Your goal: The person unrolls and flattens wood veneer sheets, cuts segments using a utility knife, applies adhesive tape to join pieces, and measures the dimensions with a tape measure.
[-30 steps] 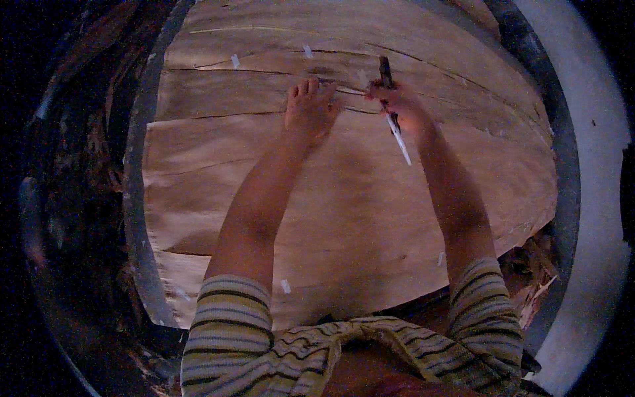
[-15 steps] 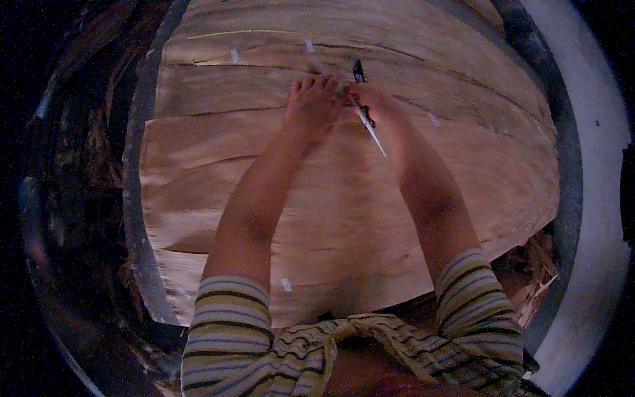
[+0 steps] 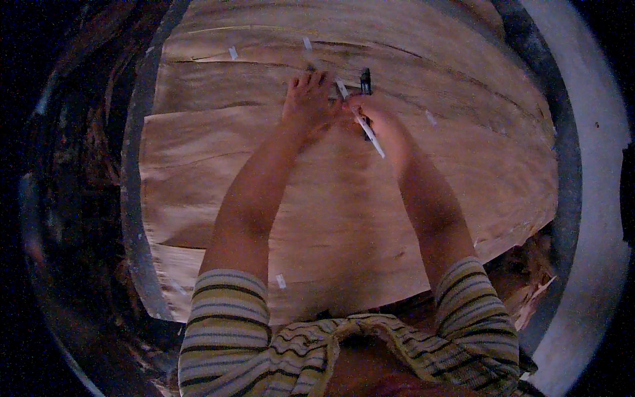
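Wide, thin brown wood veneer sheets [image 3: 344, 198] lie overlapping before me, with cracks and seams along them. My left hand [image 3: 311, 99] rests on the veneer with its fingers spread and its thumb side near the other hand. My right hand [image 3: 372, 114] is closed around a slim white strip [image 3: 374, 142], which sticks out both beyond the fingers and back toward me. A dark tool [image 3: 366, 79] shows past the same hand, partly hidden by it; its kind is unclear. The fingertips of both hands almost meet.
Small white tape pieces stick to the veneer, among them a tape piece [image 3: 233, 53] at far left and another tape piece [image 3: 280, 281] near me. A grey edge [image 3: 135, 218] borders the stack at left. Torn brown scraps [image 3: 529, 278] lie at lower right, beside a pale curved surface [image 3: 595, 198].
The white strip now shows beyond my right hand as well as below it. The dark tool has shifted slightly right and toward me. My left hand stays on nearly the same spot.
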`<state>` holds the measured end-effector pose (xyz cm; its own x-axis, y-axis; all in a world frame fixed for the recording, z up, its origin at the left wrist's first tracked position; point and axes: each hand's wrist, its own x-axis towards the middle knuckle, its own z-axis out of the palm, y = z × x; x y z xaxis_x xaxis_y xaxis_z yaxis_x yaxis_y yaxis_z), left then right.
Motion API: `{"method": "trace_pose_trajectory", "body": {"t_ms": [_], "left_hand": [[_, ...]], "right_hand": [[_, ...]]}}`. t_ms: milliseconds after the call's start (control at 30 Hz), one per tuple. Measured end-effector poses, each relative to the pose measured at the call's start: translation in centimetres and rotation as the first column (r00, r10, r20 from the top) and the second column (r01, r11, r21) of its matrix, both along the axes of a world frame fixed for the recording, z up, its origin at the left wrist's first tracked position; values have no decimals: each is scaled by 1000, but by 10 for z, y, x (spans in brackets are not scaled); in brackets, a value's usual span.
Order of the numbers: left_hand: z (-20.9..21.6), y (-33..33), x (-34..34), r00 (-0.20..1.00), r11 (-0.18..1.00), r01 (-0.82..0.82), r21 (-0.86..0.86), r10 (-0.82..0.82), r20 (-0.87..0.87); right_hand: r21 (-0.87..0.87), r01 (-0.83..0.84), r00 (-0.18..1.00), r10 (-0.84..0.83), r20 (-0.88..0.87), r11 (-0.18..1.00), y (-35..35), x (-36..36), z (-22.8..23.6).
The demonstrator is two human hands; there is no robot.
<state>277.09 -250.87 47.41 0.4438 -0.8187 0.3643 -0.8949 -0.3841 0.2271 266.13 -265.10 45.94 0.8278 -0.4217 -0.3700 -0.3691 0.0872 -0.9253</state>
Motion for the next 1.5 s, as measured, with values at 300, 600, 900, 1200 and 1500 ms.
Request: {"method": "trace_pose_trajectory", "body": {"t_ms": [300, 600, 900, 1200, 1500], "left_hand": [[-21, -4, 3, 998, 997, -68, 18, 68, 5], [-11, 11, 21, 993, 987, -80, 138, 91, -77], [-13, -3, 6, 994, 984, -89, 151, 97, -42], [-12, 4, 2, 999, 994, -50, -97, 48, -26], [-15, 171, -10, 943, 940, 310, 143, -285, -171]], "right_hand": [[15, 188, 966, -182, -182, 982, 2, 22, -7], [-219, 47, 984, -83, -157, 975, 41, 16, 31], [-218, -8, 988, -26, -150, 976, 35, -1, 12], [-354, 116, 991, -131, -21, 928, -14, -44, 47], [-388, -178, 984, 152, -97, 905, 74, -33, 64]]}}
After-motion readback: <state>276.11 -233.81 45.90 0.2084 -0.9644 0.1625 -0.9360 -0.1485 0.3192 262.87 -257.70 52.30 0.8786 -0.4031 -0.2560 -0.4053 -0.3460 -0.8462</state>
